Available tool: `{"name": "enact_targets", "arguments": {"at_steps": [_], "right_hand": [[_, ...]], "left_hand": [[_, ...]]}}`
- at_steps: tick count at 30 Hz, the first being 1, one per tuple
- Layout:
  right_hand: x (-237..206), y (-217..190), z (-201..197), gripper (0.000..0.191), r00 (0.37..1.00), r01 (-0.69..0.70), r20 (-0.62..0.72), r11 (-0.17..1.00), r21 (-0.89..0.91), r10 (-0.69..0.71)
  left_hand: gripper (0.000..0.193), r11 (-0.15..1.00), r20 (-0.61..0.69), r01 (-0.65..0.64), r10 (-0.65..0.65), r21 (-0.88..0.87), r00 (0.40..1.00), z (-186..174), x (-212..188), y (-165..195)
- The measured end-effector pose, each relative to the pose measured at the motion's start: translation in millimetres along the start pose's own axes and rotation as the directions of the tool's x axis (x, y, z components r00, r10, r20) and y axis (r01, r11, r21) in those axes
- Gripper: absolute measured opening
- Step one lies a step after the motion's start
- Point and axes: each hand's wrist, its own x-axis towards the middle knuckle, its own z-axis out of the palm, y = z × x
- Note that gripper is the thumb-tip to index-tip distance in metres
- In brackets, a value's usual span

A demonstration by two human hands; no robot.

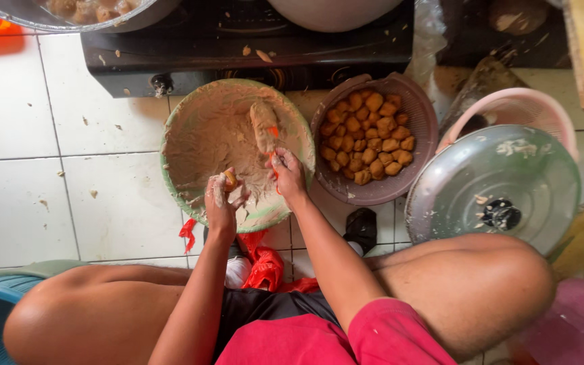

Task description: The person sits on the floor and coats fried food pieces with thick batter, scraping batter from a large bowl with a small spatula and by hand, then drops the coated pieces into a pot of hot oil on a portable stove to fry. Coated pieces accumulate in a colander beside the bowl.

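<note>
Bare knees (103,304) are being kept wide at six o'clock, framing the work. A small fried tofu piece (230,180) is being pinched in the left hand (220,203) over the green bowl (170,145), smeared with beige paste. A paste-coated spatula (265,128) is being gripped by the closed right hand (288,174); filling is probably best pressed in gently. At two o'clock, a brown basket (419,122) is holding golden tofu puffs (369,138).

A crumpled red plastic bag (265,267) lies on the floor just below the left hand (222,203), near the wrist; no labels, signs or screens show.
</note>
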Motion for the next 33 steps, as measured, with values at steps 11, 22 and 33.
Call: {"name": "enact_targets", "arguments": {"at_steps": [11,22,33], "right_hand": [[-83,-17,-11,0.033,0.95,0.292,0.122,0.956,-0.022,-0.287],[-88,-23,-21,0.031,0.935,0.351,0.14,0.913,-0.21,-0.327],[-113,-27,-23,0.033,0.914,0.406,0.225,0.721,-0.562,-0.339]], "left_hand": [[0.019,0.842,0.222,-0.343,0.272,0.417,0.936,28,-36,-40],[0.031,0.983,0.123,0.137,-0.152,0.123,0.981,15,-39,-20],[0.026,0.638,-0.088,-0.254,0.453,0.727,0.887,33,-33,29]]}}
